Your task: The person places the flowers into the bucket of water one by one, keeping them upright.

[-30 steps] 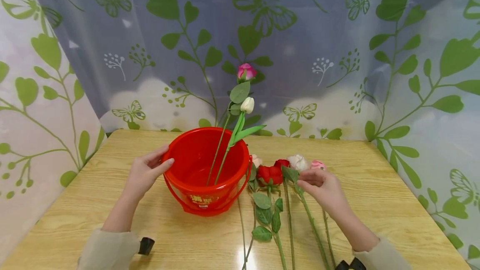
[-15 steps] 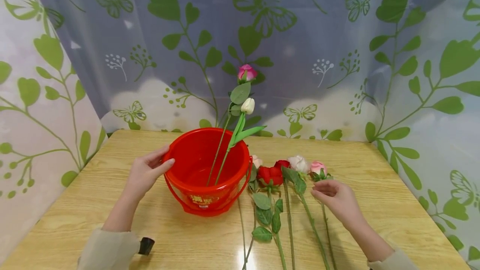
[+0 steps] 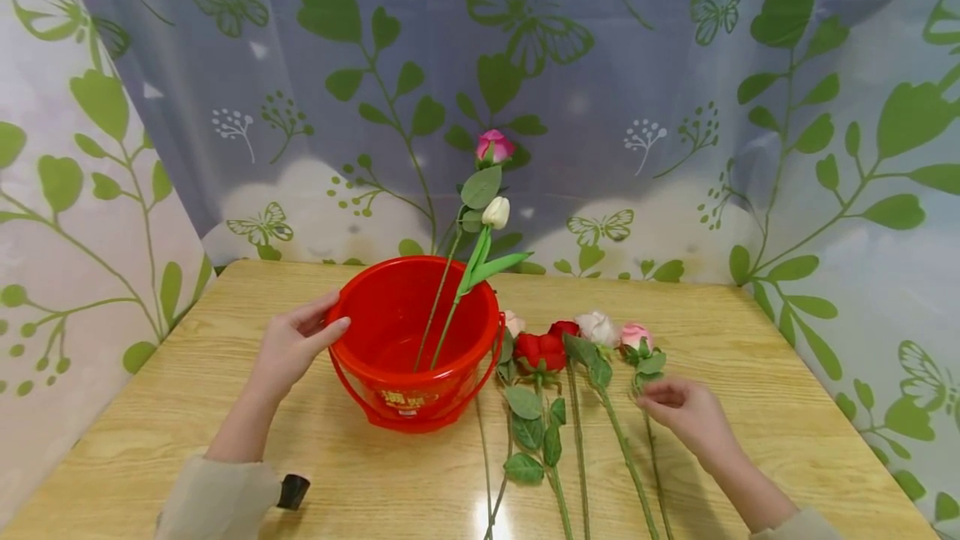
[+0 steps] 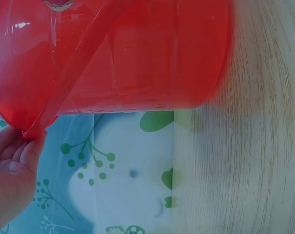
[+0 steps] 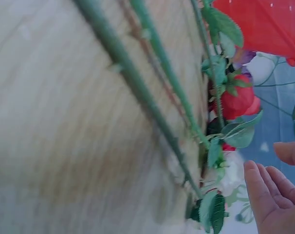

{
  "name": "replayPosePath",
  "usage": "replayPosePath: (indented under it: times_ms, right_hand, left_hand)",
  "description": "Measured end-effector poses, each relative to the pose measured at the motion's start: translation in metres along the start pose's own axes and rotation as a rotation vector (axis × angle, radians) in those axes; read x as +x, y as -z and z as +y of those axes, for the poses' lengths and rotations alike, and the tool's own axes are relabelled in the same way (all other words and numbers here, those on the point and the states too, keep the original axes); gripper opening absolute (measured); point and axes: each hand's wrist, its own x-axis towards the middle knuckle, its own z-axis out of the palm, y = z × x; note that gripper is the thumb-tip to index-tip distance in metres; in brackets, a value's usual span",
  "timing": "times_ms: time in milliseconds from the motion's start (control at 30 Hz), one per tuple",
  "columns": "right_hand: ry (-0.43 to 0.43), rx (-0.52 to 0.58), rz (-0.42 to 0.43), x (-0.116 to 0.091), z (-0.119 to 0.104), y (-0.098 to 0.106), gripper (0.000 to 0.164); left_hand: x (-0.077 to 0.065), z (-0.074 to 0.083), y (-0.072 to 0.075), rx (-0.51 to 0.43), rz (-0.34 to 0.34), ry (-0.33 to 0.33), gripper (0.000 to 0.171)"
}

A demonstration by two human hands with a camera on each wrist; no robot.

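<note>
A red plastic bucket stands left of centre on the table, its carrying handle hanging down the front. My left hand grips its left rim, and the left wrist view shows fingers and thumb at the handle's end. A magenta rose and a white tulip lean in the bucket. Just beside the leaves and stem of a light pink rose hovers my right hand. In the right wrist view its thumb and fingers are parted, with nothing between them.
Right of the bucket lie a big red flower, a smaller red one, a white rose and a pale peach bloom, stems toward me. A patterned curtain hangs behind the wooden table.
My right hand has left the white rose's leaves and moved right and toward me, to the light pink rose's stem. The left hand and bucket have stayed put.
</note>
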Motion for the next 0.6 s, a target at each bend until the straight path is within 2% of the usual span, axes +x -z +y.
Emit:
replayPosePath:
  times_ms: [300, 600]
  right_hand:
    - [-0.048, -0.040, -0.046, 0.001, 0.016, -0.005, 0.023]
    - [-0.093, -0.061, -0.084, 0.004, 0.025, -0.005, 0.026]
  left_hand:
    - [-0.001, 0.001, -0.001, -0.011, -0.009, 0.008, 0.055]
    - [0.000, 0.000, 0.000, -0.015, -0.003, -0.008, 0.055]
